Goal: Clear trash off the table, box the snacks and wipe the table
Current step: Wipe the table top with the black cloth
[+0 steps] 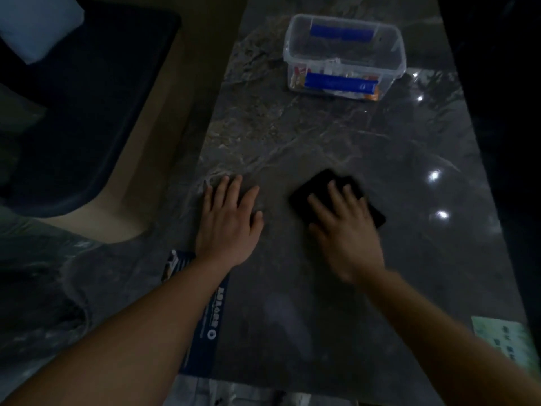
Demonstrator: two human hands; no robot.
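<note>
A dark marble table (307,136) fills the view in dim light. My right hand (345,230) presses flat on a black cloth (319,186) at the table's middle, its fingers spread over it and slightly blurred. My left hand (228,221) lies flat on the tabletop to the left, fingers apart, holding nothing. A clear plastic box (345,57) with blue handles stands at the far end, with several snack packets inside it.
A dark blue printed leaflet (205,323) lies at the table's near left edge, under my left forearm. A pale green paper (503,338) sits at the near right edge. A dark chair (87,98) stands left of the table.
</note>
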